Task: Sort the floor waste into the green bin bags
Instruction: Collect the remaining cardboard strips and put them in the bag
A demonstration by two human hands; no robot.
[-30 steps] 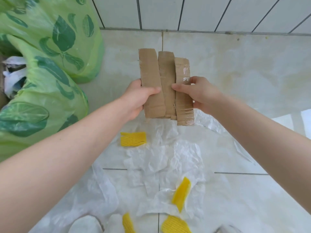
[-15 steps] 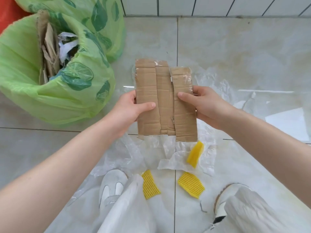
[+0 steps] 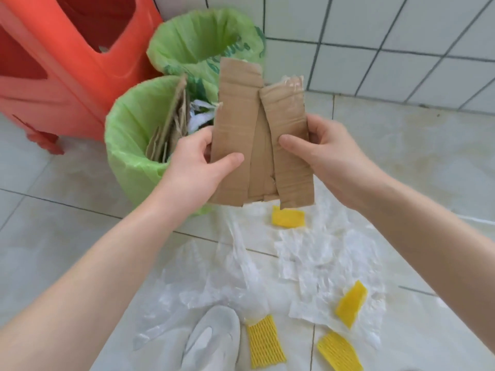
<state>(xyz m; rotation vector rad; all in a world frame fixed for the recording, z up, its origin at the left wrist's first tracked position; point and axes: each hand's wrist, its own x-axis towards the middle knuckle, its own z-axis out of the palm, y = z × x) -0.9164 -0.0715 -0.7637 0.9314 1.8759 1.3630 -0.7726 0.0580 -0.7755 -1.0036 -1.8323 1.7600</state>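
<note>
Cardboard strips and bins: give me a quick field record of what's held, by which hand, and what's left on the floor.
held: cardboard strips, upright, fanned
left hand: grips the strips' left edge
right hand: grips the strips' right edge
near green bin bag: holds cardboard and white paper
far green bin bag: contents not visible
on floor: yellow foam net pieces, clear plastic film, white paper
beside bins: red plastic stool

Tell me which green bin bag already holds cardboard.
The nearer green bag, beside the left hand: cardboard pieces and white scraps stand inside it. The farther green bag shows none.
</note>
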